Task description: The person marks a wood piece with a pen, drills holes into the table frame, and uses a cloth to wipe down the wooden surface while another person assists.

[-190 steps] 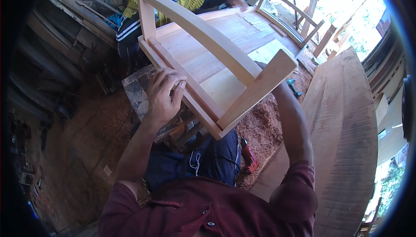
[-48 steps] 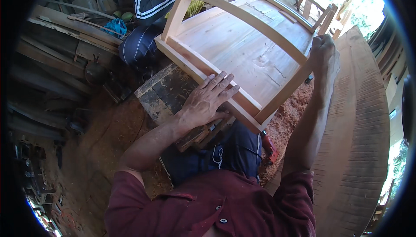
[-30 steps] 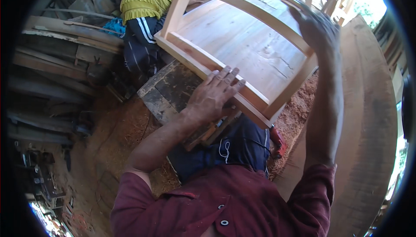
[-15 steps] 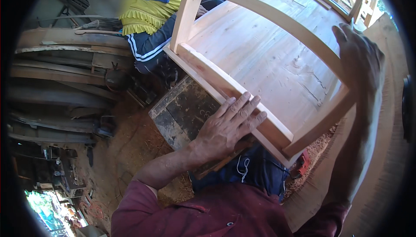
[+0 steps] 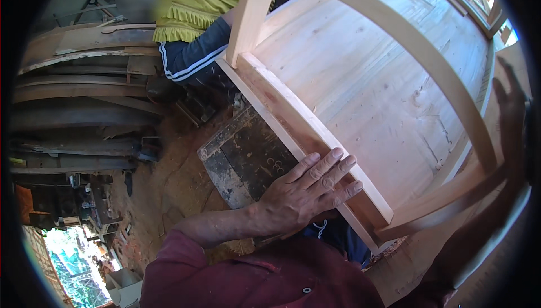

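A large pale wooden furniture piece, with a flat plank panel [image 5: 360,88] and a raised frame, lies tilted before me. My left hand [image 5: 301,187] rests flat, fingers stretched, on the near rail [image 5: 315,125] of this piece. Over the panel arches a curved wooden bar [image 5: 406,38], running between a short upright post [image 5: 249,21] and the right-hand corner. At the far right, my right hand [image 5: 510,97] is dim and slightly blurred, its fingers extended beyond the panel's right edge. Nothing shows in its fingers, and whether it touches the wood I cannot tell.
Across from me sits a person in a yellow top [image 5: 189,12] and dark striped trousers, close to the frame's left side. A worn dark wooden block [image 5: 242,156] stands below the near rail. Curved boards [image 5: 84,91] are stacked at left. Wide planks lie at right.
My right hand has moved outward to the right, away from the curved bar. The furniture piece appears larger and shifted right in view; my left hand stays on its rail.
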`<state>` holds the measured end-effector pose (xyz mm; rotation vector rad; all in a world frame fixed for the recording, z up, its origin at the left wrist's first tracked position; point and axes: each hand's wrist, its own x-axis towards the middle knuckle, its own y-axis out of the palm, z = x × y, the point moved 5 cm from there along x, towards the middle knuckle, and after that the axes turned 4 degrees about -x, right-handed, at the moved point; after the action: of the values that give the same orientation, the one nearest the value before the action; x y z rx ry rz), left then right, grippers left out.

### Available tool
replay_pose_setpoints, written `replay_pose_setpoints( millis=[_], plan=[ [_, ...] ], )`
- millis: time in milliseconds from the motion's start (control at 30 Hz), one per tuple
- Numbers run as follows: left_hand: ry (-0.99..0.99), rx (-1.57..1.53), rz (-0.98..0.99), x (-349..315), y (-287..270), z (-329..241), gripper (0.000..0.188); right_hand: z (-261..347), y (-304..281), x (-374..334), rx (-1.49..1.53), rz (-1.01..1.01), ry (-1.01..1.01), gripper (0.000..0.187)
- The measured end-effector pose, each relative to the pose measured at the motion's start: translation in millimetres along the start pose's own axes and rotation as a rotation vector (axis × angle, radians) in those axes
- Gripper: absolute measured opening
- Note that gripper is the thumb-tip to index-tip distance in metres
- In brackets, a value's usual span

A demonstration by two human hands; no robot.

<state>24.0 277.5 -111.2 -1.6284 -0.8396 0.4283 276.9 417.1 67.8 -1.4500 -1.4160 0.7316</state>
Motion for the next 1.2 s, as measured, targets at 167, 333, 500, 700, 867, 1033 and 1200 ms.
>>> replay_pose_setpoints(
  millis=[167, 333, 500, 700, 867, 1033, 1200],
  plan=[
    [-0.035, -0.066, -0.077, -8, 0, 7, 0.058, -2, 50, 24, -0.005, -0.239, -0.040, 0.040],
    [0.089, -0.048, -0.067, 5, 2, -1, 0.066, -43, 80, 35, 0.106, -0.190, -0.123, 0.039],
    [-0.015, -0.040, -0.093, -8, 9, 4, 0.076, -5, 51, 29, 0.150, -0.080, -0.154, 0.046],
    [-0.034, -0.094, -0.429, 16, -112, 75, 0.060, -28, 35, 19, 0.331, -0.068, 0.006, 0.048],
    [-0.304, -0.128, -0.658, 130, -219, 234, 0.077, -50, 55, 10, 0.752, -0.161, 0.224, 0.046],
    [-0.304, -0.326, -0.658, 181, -204, 320, 0.062, -31, 64, -15, 0.847, -0.327, 0.375, 0.040],
    [-0.356, -0.500, -0.499, 214, -170, 308, 0.035, -37, 72, -26, 0.949, -0.358, 0.502, 0.038]
  ],
)
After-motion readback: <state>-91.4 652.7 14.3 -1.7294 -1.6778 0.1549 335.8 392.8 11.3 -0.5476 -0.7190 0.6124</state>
